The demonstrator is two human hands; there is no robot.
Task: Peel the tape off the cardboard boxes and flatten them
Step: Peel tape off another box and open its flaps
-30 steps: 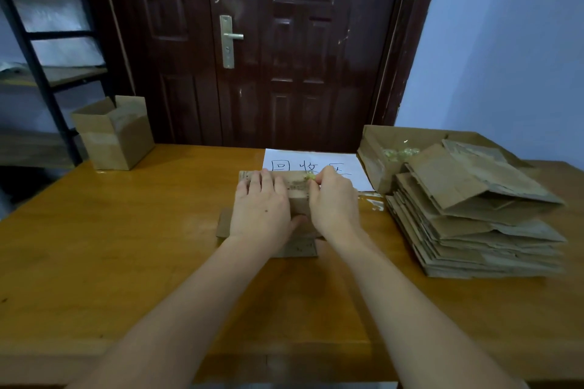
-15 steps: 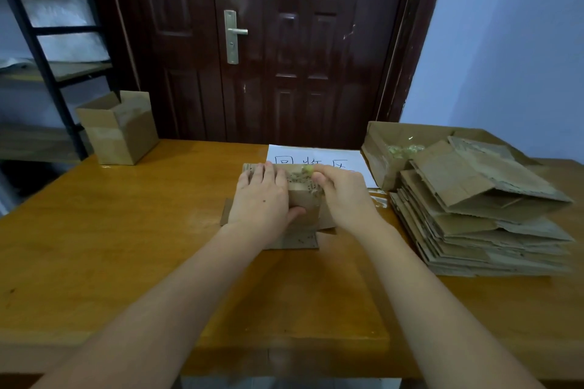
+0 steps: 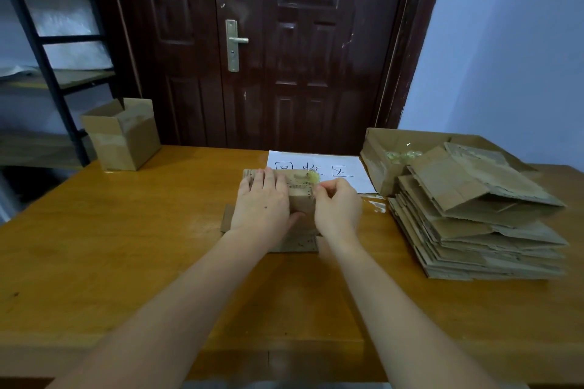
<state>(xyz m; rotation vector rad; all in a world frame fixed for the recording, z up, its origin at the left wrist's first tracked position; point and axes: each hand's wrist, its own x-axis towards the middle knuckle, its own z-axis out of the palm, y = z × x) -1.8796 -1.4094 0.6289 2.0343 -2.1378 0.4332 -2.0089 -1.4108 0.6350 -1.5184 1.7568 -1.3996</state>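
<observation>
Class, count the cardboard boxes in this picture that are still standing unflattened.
2: an open box at the table's far left corner, and a larger box behind the flattened stack. Others may be hidden behind it.

- Flattened box [image 3: 300, 199] lies mid-table [image 3: 126, 246], both hands on it: left hand [image 3: 262, 202] on its left part, right hand [image 3: 338, 208] at its right edge.
- Paper sheet [image 3: 347, 167] just behind the box.
- Stack of flattened boxes [image 3: 474, 224] at right; open box [image 3: 379, 151] behind the stack, tape scraps [image 3: 403, 155] inside.
- Upright box [image 3: 123, 133] on far-left corner.
- Door [image 3: 268, 41] behind the table, shelf rack [image 3: 47, 57] at left.
</observation>
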